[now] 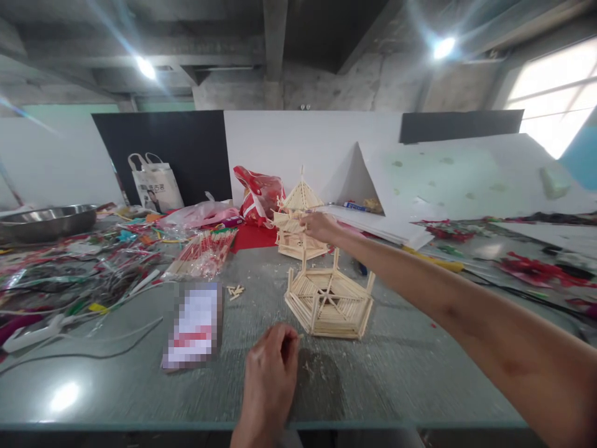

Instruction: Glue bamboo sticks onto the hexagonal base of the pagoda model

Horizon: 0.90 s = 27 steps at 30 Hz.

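Though I cannot tell what either holds, my right grip (321, 226) reaches the stick tower (302, 196) toward the worktop's (410, 386) back edge, my left grip (274, 361) curls near its front, and lightness seems needed next.

Matt wooden stick frame (332, 317), glossy metal basin (58, 225)

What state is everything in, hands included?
Left hand: fingers curled; grip on anything unclear
Pagoda model: upright, roofed
Right hand: extended to the pagoda model; contact unclear
Hexagonal stick frame: upright, roofless
Stick bundle: lying down, spread out
Short sticks: loose, scattered
Tote bag: standing, handles up
Metal basin: right side up
Ceiling lights: lit
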Each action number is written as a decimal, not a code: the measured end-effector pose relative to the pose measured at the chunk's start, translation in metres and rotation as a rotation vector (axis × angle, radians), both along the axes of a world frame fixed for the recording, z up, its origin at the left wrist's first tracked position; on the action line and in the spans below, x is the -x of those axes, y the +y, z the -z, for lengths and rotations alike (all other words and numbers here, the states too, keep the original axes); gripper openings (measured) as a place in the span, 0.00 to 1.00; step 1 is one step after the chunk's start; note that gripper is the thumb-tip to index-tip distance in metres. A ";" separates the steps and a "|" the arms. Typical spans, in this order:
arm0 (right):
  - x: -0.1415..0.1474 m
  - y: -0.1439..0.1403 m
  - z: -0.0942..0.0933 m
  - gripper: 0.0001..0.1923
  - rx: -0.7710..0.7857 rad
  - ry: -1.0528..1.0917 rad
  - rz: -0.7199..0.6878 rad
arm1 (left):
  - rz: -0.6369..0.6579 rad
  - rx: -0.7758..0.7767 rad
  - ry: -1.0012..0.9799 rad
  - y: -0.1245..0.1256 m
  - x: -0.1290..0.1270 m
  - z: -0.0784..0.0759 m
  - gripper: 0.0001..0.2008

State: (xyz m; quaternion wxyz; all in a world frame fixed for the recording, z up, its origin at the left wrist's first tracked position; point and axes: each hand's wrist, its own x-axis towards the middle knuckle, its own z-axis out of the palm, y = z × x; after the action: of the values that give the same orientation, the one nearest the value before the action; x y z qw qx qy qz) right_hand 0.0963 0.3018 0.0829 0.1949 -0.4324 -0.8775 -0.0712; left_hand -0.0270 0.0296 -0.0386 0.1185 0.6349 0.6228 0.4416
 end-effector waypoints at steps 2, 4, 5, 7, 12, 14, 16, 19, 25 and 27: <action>-0.007 0.005 -0.009 0.11 0.001 0.021 0.003 | 0.003 -0.009 -0.008 0.000 0.000 0.000 0.07; -0.015 0.011 -0.020 0.11 0.004 0.045 0.013 | 0.011 -0.014 -0.009 0.001 -0.001 0.001 0.07; -0.019 0.014 -0.026 0.11 0.006 0.059 0.020 | 0.013 -0.017 -0.006 0.001 -0.001 0.001 0.07; -0.028 0.020 -0.036 0.11 0.016 0.091 0.040 | 0.023 -0.023 -0.003 0.001 -0.001 0.002 0.06; -0.043 0.031 -0.046 0.12 0.063 0.164 0.060 | 0.030 -0.007 -0.002 0.001 0.000 0.003 0.06; -0.046 0.034 -0.047 0.12 0.084 0.182 0.055 | 0.033 0.003 0.001 0.001 0.001 0.002 0.07; -0.048 0.035 -0.047 0.12 0.103 0.196 0.048 | 0.032 0.004 -0.001 0.001 0.000 0.001 0.06; -0.049 0.037 -0.048 0.12 0.122 0.209 0.035 | 0.022 -0.002 0.003 0.001 0.000 0.001 0.06; -0.050 0.038 -0.047 0.13 0.134 0.219 0.028 | -0.008 -0.023 -0.010 0.003 -0.001 0.002 0.06; -0.050 0.037 -0.048 0.13 0.134 0.217 0.028 | -0.010 -0.010 -0.004 0.003 -0.001 0.001 0.06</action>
State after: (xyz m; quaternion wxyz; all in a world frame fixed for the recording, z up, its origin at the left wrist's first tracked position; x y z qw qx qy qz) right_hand 0.1460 0.3386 0.1304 0.2582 -0.4619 -0.8479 0.0320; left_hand -0.0256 0.0329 -0.0399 0.1147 0.6314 0.6235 0.4466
